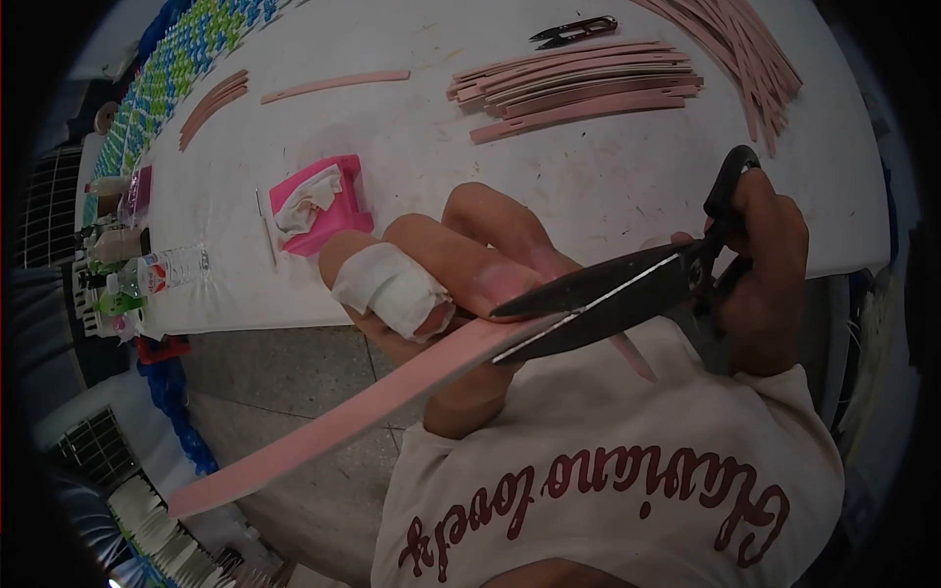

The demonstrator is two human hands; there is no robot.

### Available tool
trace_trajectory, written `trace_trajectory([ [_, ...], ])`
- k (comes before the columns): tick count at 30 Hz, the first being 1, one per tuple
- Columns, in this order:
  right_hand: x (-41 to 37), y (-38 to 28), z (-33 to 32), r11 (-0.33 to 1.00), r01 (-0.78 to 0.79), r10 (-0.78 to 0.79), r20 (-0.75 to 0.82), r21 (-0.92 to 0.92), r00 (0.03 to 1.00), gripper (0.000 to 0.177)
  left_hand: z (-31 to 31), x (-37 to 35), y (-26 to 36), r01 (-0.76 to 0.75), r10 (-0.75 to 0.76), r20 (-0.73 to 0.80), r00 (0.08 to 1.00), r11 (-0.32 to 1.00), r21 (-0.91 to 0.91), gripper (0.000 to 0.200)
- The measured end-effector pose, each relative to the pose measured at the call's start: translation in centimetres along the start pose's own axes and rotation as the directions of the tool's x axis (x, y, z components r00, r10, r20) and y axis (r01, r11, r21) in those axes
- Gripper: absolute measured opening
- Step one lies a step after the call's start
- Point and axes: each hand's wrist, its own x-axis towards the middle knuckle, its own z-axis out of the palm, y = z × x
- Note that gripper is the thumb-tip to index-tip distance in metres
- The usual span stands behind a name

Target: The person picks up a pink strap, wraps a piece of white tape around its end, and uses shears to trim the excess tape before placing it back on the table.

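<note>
A long pink strip, flat with a paler edge, slants down to the left from my left hand. My left fingers are closed on it, and one fingertip is wrapped in a white bandage. Over the strip's upper end lie the slightly parted blades of large black scissors, close by the left fingertips. My right hand grips the scissors by their handles, thumb and fingers around the loops. A narrow pink end shows below the blades.
On the white table lie a stack of pink strips, a larger pile, thread snips, a single strip and a pink box with white cloth. A plastic bottle lies at the left edge, below blue-green pieces.
</note>
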Motion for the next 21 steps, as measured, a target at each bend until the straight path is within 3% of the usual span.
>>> trace_trajectory([
  [3, -0.5, 0.0, 0.0, 1.0, -0.006, 0.006, 0.007, -0.006, 1.0, 0.033, -0.2, -0.1, -0.1, -0.01, 0.01, 0.011, 1.0, 1.0, 0.011, 0.023],
  [5, -1.4, 0.0, -0.1, 0.995, -0.104, 0.104, 0.065, -0.012, 0.992, 0.049, -0.3, -0.1, -0.1, -0.018, 0.017, 0.019, 1.0, 0.999, 0.033, 0.023],
  [8, -1.2, 0.2, 0.0, 0.999, -0.044, 0.046, 0.049, -0.03, 0.998, 0.051, -0.4, -0.3, 0.0, -0.006, 0.006, 0.01, 1.0, 1.0, -0.001, 0.022],
  [10, -1.2, 0.2, 0.0, 0.998, -0.037, 0.039, 0.047, -0.041, 0.998, 0.052, -0.4, -0.7, 0.4, 0.126, -0.127, -0.031, 0.991, 0.991, -0.037, 0.02],
  [12, -0.8, 0.1, -0.1, 0.998, -0.028, 0.031, 0.044, -0.053, 0.999, 0.052, -0.1, -0.4, -0.1, 0.061, -0.062, -0.033, 0.998, 0.998, -0.02, 0.019],
  [14, 0.0, 0.0, -0.1, 1.0, 0.021, -0.02, 0.008, -0.019, 1.0, 0.03, 0.0, -0.3, -0.3, -0.003, 0.003, -0.034, 0.999, 1.0, -0.004, 0.018],
  [21, -0.1, 0.0, -0.1, 1.0, 0.018, -0.018, 0.002, -0.024, 1.0, 0.03, 0.1, 0.1, -0.2, 0.021, -0.021, -0.021, 1.0, 1.0, 0.001, 0.019],
])
